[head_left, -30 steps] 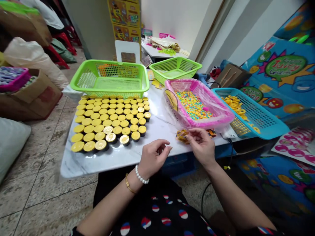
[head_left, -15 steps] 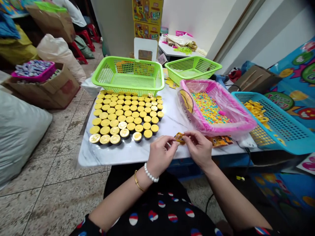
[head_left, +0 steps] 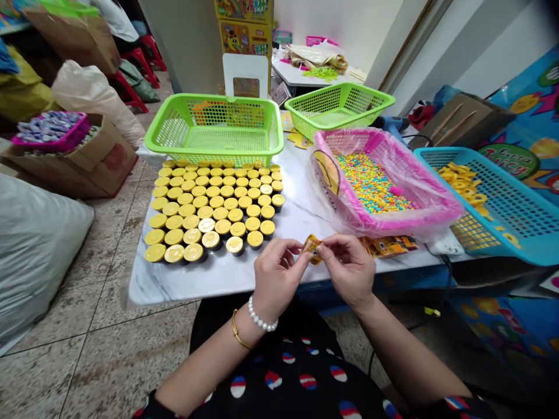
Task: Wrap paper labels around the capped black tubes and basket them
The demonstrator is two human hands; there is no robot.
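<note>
A small orange printed wrapper point(head_left: 312, 250) is pinched between the thumbs and fingers of the left hand point(head_left: 276, 272) and the right hand point(head_left: 351, 272), near the front left of the pink basket point(head_left: 393, 224). Multicoloured pellets point(head_left: 371, 183) are held in that basket; to its left, gold-lidded cups point(head_left: 200, 202) are set in rows on the worktop point(head_left: 299, 212). To its right, yellow rings point(head_left: 465, 183) are contained in a blue basket point(head_left: 544, 203).

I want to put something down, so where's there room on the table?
There's bare table between the cups and the pink basket, and a strip in front of the cups, left of the left hand. It's crowded on the right, with the pink basket, packets and blue basket, and behind the cups, where a green basket stands.
</note>
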